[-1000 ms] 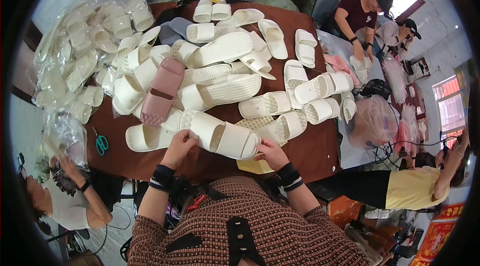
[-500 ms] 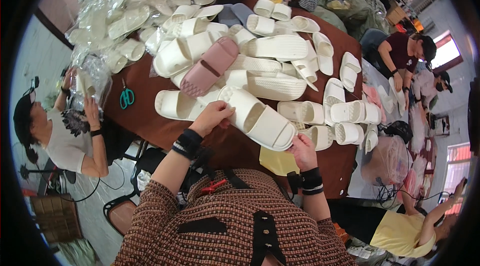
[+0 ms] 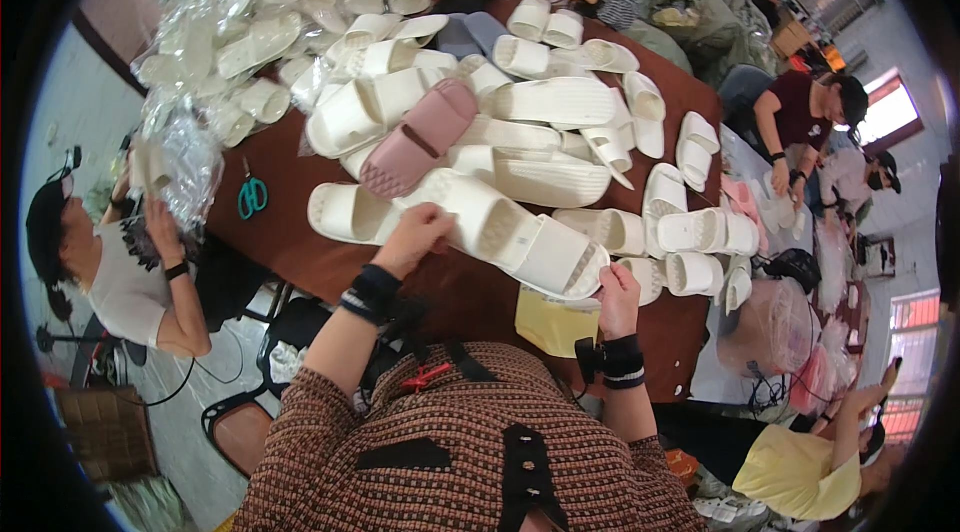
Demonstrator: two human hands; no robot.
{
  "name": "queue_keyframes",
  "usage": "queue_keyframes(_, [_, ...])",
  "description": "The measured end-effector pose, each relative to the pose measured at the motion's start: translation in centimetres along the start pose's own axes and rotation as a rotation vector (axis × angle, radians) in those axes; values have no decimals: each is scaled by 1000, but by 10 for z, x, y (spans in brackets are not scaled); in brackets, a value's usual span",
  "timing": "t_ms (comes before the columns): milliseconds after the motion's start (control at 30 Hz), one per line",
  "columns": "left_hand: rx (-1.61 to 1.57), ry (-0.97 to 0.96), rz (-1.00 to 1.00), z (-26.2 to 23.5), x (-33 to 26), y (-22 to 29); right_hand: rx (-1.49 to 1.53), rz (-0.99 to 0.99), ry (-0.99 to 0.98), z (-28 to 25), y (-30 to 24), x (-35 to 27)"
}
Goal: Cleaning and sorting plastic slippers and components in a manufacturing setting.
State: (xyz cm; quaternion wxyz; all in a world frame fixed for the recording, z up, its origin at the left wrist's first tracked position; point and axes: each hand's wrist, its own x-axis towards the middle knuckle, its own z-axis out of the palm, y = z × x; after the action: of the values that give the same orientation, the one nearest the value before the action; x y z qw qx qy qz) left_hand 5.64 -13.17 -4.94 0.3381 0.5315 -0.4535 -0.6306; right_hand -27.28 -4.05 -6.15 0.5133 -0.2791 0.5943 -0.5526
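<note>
Cream-white foam slippers crowd the brown worktop (image 3: 300, 242) in the head view, and the left hand (image 3: 418, 234) curls its fingers over the near end of one big cream slipper (image 3: 480, 217) lying just ahead of it. The right hand (image 3: 618, 287) is loosely bent, fingertips touching the rim of a second cream slipper (image 3: 555, 257) that lies against the first, between both hands. Beyond the left hand a pink slipper (image 3: 418, 137) rests on the pile, green-handled scissors (image 3: 252, 196) lie well to its left, and a yellow sheet (image 3: 555, 322) sits just below the right hand.
</note>
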Motion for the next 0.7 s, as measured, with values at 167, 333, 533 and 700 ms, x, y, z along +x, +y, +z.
queue_keyframes(167, [119, 185, 184, -54, 1, 7, -75, -70, 204, -62, -5, 10])
queue_keyframes(333, [241, 204, 208, -73, 0, 13, -197, -220, 296, -80, -37, 18])
queue_keyframes(533, [434, 51, 259, -37, 16, 15, -708, -388, 168, -67, -68, 38])
queue_keyframes(700, [561, 23, 382, -13, 18, 21, -746, -399, -8, -7, -94, 49])
